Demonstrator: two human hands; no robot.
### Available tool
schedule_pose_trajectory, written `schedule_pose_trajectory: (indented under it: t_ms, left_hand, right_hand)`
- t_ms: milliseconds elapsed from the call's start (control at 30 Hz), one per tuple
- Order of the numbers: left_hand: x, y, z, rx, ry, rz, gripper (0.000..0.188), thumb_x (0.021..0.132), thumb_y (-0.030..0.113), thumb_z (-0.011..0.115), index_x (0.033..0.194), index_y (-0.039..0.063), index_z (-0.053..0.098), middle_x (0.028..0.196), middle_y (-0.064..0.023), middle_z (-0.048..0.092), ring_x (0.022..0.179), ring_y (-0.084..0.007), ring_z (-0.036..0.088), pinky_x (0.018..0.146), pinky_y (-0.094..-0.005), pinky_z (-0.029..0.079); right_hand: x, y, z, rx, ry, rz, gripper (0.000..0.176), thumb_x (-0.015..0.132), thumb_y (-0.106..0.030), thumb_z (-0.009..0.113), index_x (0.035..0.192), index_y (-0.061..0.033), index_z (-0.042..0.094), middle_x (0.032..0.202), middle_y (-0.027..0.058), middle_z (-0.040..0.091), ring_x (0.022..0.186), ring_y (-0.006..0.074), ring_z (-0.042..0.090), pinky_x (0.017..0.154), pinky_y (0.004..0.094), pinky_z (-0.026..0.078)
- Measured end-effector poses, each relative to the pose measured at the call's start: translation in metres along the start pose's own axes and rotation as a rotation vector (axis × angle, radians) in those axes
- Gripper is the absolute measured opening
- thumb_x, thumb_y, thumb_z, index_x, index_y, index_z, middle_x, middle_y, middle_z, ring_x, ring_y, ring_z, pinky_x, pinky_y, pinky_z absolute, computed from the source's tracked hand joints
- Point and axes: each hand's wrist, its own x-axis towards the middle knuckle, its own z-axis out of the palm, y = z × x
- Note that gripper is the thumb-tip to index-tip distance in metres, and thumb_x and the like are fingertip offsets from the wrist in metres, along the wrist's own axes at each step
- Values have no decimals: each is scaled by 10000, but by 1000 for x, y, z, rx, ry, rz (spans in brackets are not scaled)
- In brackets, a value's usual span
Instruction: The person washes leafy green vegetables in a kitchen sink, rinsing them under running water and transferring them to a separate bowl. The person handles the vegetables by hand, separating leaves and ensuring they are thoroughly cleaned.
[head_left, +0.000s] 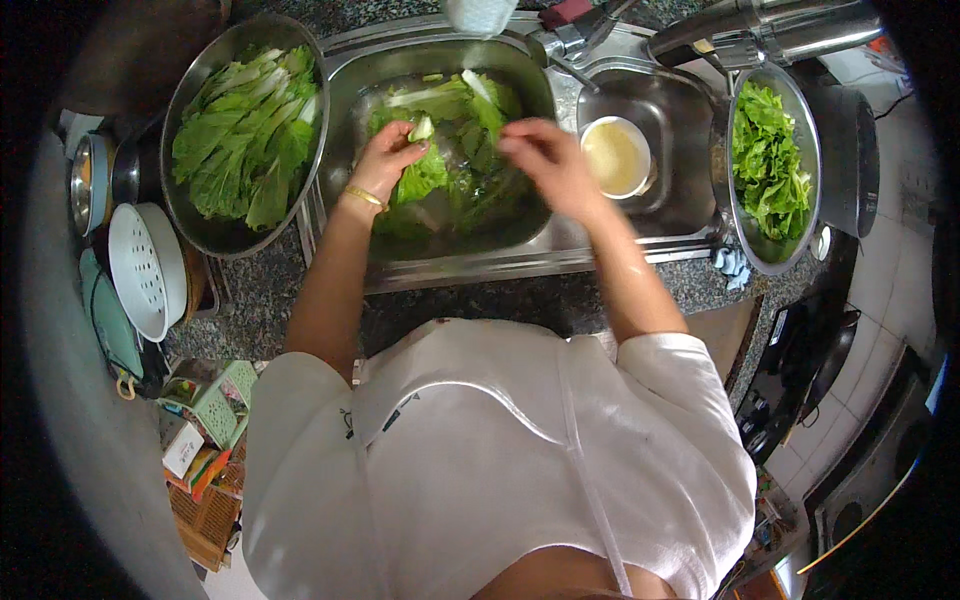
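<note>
A green leaf with a pale stem end (422, 169) is pinched between the thumb and fingers of my left hand (386, 161), above the large steel sink basin (442, 262). More leafy greens (484, 101) lie in water in that basin. My right hand (544, 154), blurred, hovers over the basin's right side; whether its fingers hold anything is not clear. Long whole leaves (247, 142) fill a big metal bowl (321, 150) at the left. At the right, an oval-looking metal bowl (814, 187) holds smaller green leaves (769, 161).
A white bowl of cloudy yellowish liquid (616, 157) sits in the small sink basin (679, 112). The faucet (574, 41) stands behind. A white perforated strainer (139, 270) leans at the left, and a light blue cloth (731, 268) lies on the granite counter at the right.
</note>
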Motion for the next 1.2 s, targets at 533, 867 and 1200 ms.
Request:
schedule_pose_trajectory:
  t_ms: [533, 867, 1200]
  left_hand:
    - [66, -97, -28, 145, 102, -131, 253, 773, 4, 574, 1025, 2, 589, 930, -50, 602, 865, -178, 556, 786, -321, 434]
    - [78, -112, -27, 978, 449, -143, 133, 831, 164, 560, 931, 77, 576, 923, -139, 626, 825, -327, 599, 697, -430, 463]
    - [40, -50, -16, -58, 14, -7, 439, 777, 205, 691, 1106, 9, 477, 1034, -46, 559, 962, -156, 537, 893, -274, 396]
  right_hand:
    - [88, 164, 99, 184, 516, 713, 407, 813, -356, 627, 981, 11, 573, 860, 116, 592, 704, 240, 548, 618, 399, 463]
    - [84, 187, 99, -711, -71, 303, 132, 761, -122, 526, 824, -55, 621, 890, 182, 629, 839, 357, 606, 733, 431, 492]
    - [102, 97, 65, 178, 13, 285, 388, 704, -297, 753, 937, -38, 582, 668, 10, 572, 506, 72, 499, 354, 231, 307]
